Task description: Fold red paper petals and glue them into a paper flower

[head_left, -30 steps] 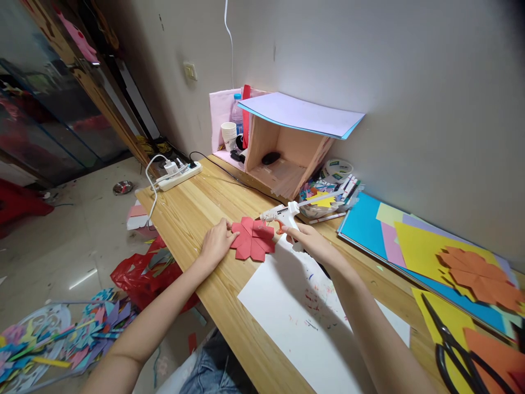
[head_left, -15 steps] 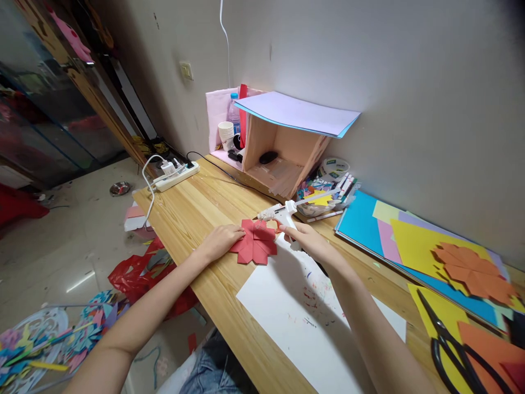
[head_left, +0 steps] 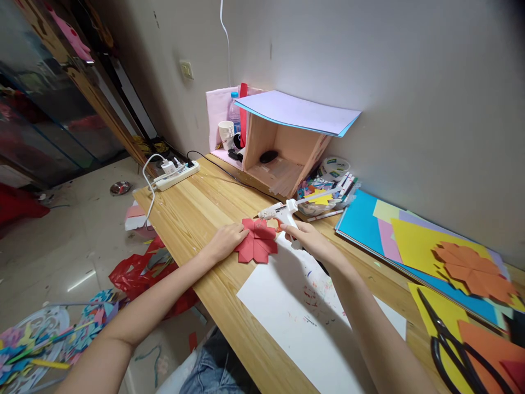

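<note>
A red folded paper flower (head_left: pixel 255 246) lies on the wooden table, its right side close to a white sheet. My left hand (head_left: pixel 229 241) is closed at the flower's left edge, fingertips pressing on the paper. In my right hand (head_left: pixel 305 236) is a white hot glue gun (head_left: pixel 283 212), gripped by its handle, with a finger at the orange trigger. Its nozzle points left, over the flower's upper petals, and a clear glue stick juts from the rear. Whether the nozzle touches the paper I cannot tell.
The white sheet (head_left: pixel 287 328) bears coloured marks. Black-handled scissors (head_left: pixel 445 334), an orange paper flower (head_left: pixel 476 268) and coloured paper are at right. Behind stand a cardboard box (head_left: pixel 283 139) and a tub of scraps (head_left: pixel 320 197). A power strip (head_left: pixel 176 176) sits at the far left corner.
My left hand has shifted slightly to the right along the flower's left edge. My right hand and the glue gun have hardly moved.
</note>
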{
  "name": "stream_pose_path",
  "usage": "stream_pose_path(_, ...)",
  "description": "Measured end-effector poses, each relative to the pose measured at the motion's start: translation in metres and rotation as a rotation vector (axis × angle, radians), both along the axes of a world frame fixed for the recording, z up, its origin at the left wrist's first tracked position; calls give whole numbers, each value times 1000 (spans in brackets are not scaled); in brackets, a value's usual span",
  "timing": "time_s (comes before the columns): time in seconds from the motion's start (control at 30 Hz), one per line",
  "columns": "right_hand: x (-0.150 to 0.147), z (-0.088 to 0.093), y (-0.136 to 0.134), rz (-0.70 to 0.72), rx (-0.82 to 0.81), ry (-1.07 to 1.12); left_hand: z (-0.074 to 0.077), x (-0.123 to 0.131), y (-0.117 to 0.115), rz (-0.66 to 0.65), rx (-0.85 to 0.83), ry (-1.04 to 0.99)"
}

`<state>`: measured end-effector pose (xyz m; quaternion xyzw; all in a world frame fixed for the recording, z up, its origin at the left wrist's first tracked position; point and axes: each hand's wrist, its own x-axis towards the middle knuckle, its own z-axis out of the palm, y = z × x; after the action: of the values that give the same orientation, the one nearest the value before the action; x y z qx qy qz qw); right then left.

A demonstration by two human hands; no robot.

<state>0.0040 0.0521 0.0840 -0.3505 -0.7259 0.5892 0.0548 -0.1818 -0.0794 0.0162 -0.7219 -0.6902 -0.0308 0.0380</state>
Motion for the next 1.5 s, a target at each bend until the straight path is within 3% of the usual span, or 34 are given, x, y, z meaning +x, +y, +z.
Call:
stream_pose_path(0.23, 2, 1, 4, -10, 0, 11, 4, -3, 10, -24, 52, -104)
stream_pose_path(0.53, 3, -1, 8, 1, 28, -8, 14, -7, 13, -3, -63, -386)
stream_pose_path(0.67, 4, -1, 9, 4, 32, -3, 10, -1, 12, 112, -18, -310)
stream_pose_path(0.77, 5, 0, 8, -2, 24, 10, 2, 4, 11, 126, 44, -209)
stream_pose_path(0.87, 6, 1, 6, -47, 40, -11, -2, 4, 11, 60, 78, -161)
stream_pose_path(1.07, 6, 1, 7, -66, 40, -18, -4, -14, 17, -262, 28, -169)
stream_pose_path(1.23, 8, 2, 8, -51, 52, -13, -12, -23, 23, -371, 24, -26)
stream_pose_path(1.33, 10, 6, 8, -55, 59, -22, -16, -22, 24, -340, 59, -58)
stream_pose_path(1.5, 15, 16, 6, -6, 58, -55, -13, -14, 21, -122, 141, -259)
